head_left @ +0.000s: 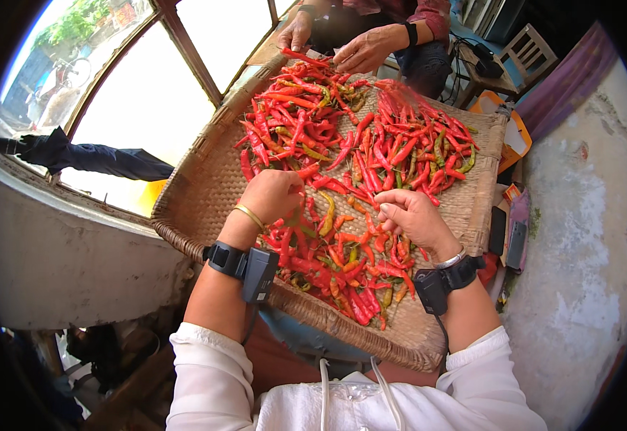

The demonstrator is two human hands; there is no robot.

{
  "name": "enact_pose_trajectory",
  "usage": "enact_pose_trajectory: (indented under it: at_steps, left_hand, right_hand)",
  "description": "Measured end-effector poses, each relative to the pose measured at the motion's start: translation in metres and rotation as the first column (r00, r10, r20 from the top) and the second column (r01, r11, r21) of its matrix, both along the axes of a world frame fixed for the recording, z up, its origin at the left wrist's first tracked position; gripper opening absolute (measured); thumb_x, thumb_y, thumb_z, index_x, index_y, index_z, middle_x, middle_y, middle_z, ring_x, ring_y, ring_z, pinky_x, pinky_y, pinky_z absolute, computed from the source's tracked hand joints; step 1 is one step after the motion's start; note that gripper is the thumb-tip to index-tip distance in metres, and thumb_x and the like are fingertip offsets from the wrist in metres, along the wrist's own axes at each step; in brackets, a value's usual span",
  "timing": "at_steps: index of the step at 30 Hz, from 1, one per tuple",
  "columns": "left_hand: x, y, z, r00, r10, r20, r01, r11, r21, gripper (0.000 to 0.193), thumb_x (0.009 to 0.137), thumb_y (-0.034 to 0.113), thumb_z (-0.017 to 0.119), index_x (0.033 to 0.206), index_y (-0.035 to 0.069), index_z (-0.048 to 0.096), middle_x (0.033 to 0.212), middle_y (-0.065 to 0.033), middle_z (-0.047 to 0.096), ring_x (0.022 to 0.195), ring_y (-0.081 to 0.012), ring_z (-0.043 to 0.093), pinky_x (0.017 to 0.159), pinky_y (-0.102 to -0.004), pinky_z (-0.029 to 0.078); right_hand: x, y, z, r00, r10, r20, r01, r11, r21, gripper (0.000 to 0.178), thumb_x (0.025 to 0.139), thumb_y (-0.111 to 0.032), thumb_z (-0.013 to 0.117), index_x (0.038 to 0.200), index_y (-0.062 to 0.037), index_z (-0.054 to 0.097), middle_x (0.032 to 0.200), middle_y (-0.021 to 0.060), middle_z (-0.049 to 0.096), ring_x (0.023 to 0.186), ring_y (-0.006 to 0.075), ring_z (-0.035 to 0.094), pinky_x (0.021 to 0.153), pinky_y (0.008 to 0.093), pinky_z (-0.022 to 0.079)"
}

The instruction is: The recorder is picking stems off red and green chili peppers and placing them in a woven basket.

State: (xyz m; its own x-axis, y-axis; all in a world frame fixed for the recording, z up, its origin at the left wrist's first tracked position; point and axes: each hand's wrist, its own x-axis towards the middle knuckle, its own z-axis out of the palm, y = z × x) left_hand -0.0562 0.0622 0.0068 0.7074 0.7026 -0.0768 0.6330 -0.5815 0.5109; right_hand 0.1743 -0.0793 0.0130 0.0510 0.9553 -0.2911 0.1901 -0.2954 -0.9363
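Observation:
A wide woven basket tray (191, 208) holds red chili peppers in several heaps, some of them greenish or yellow. My left hand (274, 195) is closed, with a red chili pepper (308, 171) poking out from its fingers above the middle of the tray. Thumb and forefinger of my right hand (415, 221) are pinched together over the peppers; what is between them is too small to make out. Below both hands lies the near heap of chili peppers (360, 294). Two larger heaps, one at far left (292, 122) and one at far right (406, 144), lie beyond them.
Across the tray, another person's hands (374, 49) hold a red chili pepper (304, 57) by the far edge. A folded dark umbrella (112, 159) lies along the window at left. A wooden chair (525, 57) and an orange container (516, 140) stand at the right, beside a pale wall (579, 237).

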Motion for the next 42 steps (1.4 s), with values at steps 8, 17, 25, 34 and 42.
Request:
enact_pose_trajectory:
  at_steps: [8,17,25,34,42]
  left_hand:
    - [0.016,-0.031,0.019,0.927,0.090,0.364,-0.011,0.977,-0.214,0.016,0.073,0.012,0.065,0.082,-0.001,0.060,0.064,-0.0097,0.060,0.058,-0.0150,0.059,0.053,-0.0279,0.046]
    - [0.047,-0.064,0.021,0.800,0.227,0.556,0.228,0.742,-0.630,0.013,0.084,0.013,0.059,0.091,0.002,0.057,0.070,0.0039,0.055,0.059,-0.0015,0.050,0.051,-0.0158,0.041]
    - [0.047,-0.065,0.012,0.916,-0.036,0.401,0.275,0.783,-0.557,0.015,0.086,0.015,0.056,0.090,0.001,0.059,0.068,0.0013,0.055,0.060,-0.0047,0.051,0.053,-0.0204,0.043]
    - [0.040,-0.061,-0.024,0.897,-0.086,-0.434,0.207,0.948,0.241,0.023,0.068,0.024,0.064,0.085,0.008,0.063,0.079,-0.0130,0.063,0.077,-0.0289,0.061,0.069,-0.0397,0.049]
    - [0.047,-0.066,-0.014,0.864,-0.253,-0.436,0.328,0.939,0.106,0.014,0.076,0.014,0.052,0.085,0.009,0.062,0.078,-0.0114,0.064,0.077,-0.0270,0.063,0.065,-0.0386,0.051]
  right_hand:
    - [-0.015,-0.005,-0.005,0.970,0.083,0.230,-0.115,0.985,0.127,0.031,0.076,-0.018,0.063,0.101,-0.0009,0.058,0.074,0.0079,0.064,0.064,0.0127,0.060,0.059,0.0263,0.046]
    - [-0.032,-0.017,-0.002,0.963,0.123,0.238,-0.183,0.950,0.251,0.023,0.074,-0.021,0.064,0.090,-0.0038,0.062,0.067,0.0067,0.061,0.060,0.0136,0.057,0.058,0.0276,0.044]
    - [-0.022,-0.024,-0.003,0.935,0.157,0.318,-0.198,0.975,0.101,0.020,0.072,-0.019,0.061,0.086,-0.0042,0.061,0.066,0.0087,0.060,0.062,0.0187,0.059,0.059,0.0310,0.045]
    - [-0.019,-0.026,0.011,0.762,0.139,0.633,-0.242,0.967,0.078,0.024,0.074,-0.025,0.061,0.089,-0.0066,0.060,0.076,0.0131,0.062,0.074,0.0283,0.060,0.066,0.0390,0.046]
    - [-0.024,-0.024,-0.020,0.693,0.191,0.695,-0.368,0.923,0.113,0.025,0.073,-0.022,0.062,0.093,-0.0077,0.060,0.072,0.0133,0.061,0.072,0.0302,0.060,0.066,0.0395,0.047]
